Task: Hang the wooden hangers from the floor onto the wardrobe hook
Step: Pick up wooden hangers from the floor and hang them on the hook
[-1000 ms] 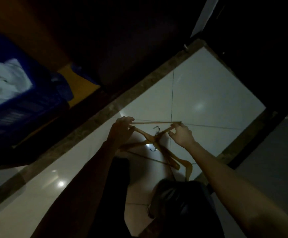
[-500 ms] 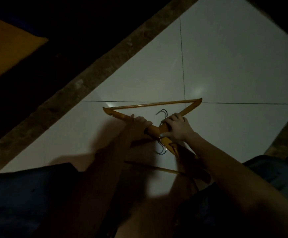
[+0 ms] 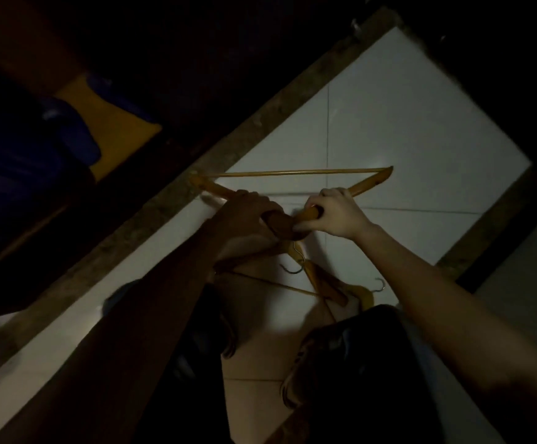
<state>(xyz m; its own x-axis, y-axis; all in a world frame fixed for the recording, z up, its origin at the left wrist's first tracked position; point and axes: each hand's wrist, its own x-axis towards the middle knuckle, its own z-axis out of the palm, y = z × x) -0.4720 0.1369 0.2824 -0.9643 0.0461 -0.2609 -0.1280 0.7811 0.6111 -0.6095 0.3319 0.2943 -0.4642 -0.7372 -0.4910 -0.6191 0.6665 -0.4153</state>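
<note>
A wooden hanger (image 3: 293,172) is held above the white tiled floor, its straight bar farthest from me and its shoulders running back to my hands. My left hand (image 3: 244,213) grips the left shoulder near the neck. My right hand (image 3: 337,214) grips the right shoulder near the neck. Its metal hook is hidden under my hands. Below them, more wooden hangers (image 3: 321,283) lie crossed on the floor, with two metal hooks (image 3: 293,270) showing. The scene is very dim.
A dark stone strip (image 3: 171,200) runs diagonally along the floor's left edge. Beyond it sit a blue basket (image 3: 30,149) and a yellow patch (image 3: 116,129) in deep shadow. Dark clothing (image 3: 373,363) covers my legs at the bottom. A dark edge borders the tiles at right.
Both hands have lifted the top hanger off the floor pile and hold it closer to the camera. The view has swung back toward the left, showing the blue basket again.
</note>
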